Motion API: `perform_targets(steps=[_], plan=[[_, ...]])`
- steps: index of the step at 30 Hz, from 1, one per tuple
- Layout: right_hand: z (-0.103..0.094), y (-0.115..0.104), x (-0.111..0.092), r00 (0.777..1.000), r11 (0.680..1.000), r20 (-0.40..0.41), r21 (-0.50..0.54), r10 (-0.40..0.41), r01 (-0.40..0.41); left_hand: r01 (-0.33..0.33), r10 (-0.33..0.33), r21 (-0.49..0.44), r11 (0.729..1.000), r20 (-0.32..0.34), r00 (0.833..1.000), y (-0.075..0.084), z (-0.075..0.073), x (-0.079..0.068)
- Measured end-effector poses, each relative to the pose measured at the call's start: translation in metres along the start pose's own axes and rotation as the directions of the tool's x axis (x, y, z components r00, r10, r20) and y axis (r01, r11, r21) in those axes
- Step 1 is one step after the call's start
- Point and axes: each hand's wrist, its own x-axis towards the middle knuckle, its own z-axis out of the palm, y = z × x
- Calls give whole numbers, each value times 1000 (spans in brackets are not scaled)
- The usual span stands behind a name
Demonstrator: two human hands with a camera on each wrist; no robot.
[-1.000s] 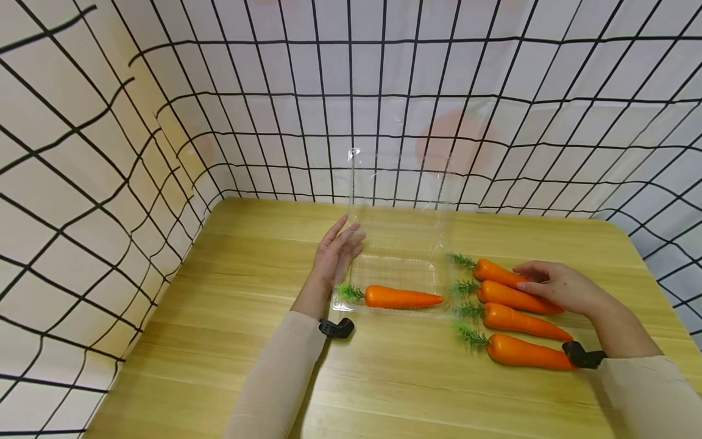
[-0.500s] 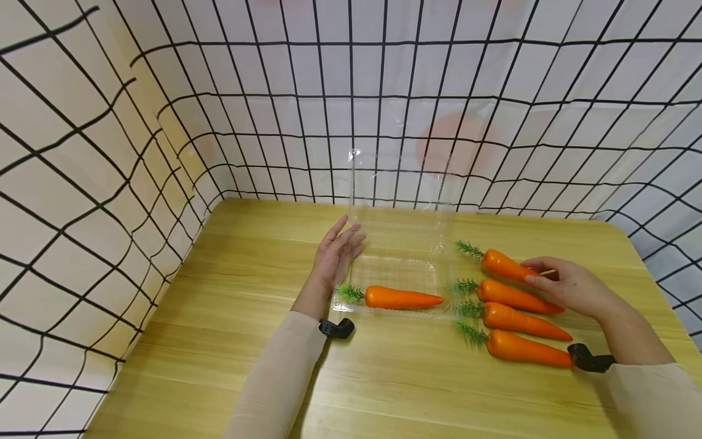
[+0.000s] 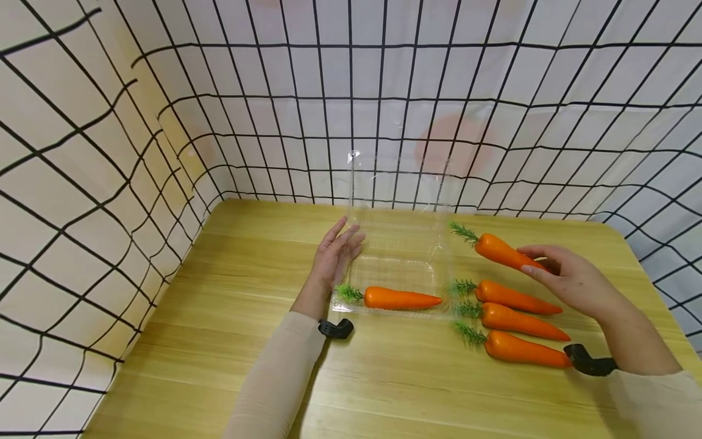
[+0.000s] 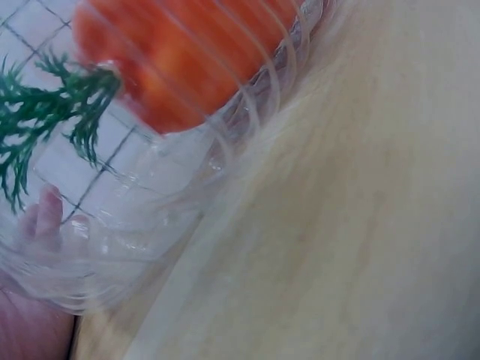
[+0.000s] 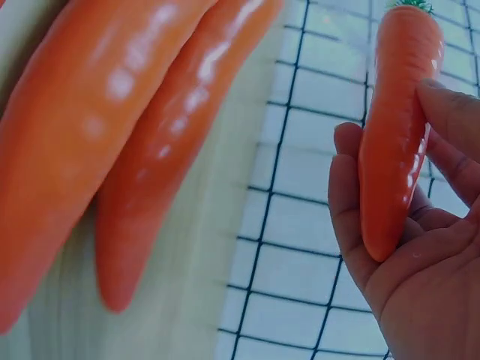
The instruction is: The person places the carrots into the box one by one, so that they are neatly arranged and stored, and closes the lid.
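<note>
My right hand grips the tapered end of an orange carrot, whose leafy top points to the back left. In the right wrist view, thumb and fingers wrap round that carrot, which is raised off the table. A clear plastic box stands with its lid tipped up at the back. Inside the box, along its front side, lies one carrot with its greens to the left. At the box's left side my left hand rests with fingers extended; the left wrist view shows fingertips through the plastic.
Three more carrots lie side by side to the right of the box: a back one, a middle one and a front one. The wooden table meets a white cloth with a black grid at the back and sides.
My right hand has lifted the rearmost carrot from the row and moved it back, away from the other three. The left hand and the box have stayed in place.
</note>
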Motion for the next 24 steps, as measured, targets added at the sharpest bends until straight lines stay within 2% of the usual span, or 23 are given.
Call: perform_targets(steps=[5,15,24], plan=[[3,-16,-3,999,999,-41,21,-36,37,-2,2,-11,1000,6,1000,-1,-1,0],[13,-40,-1,995,996,-57,43,-81,84,9,-9,-26,1000,5,1000,-2,-3,1],[23,-54,2,997,992,-35,108,-67,71,9,-9,-10,1000,24,1000,-2,-4,1]])
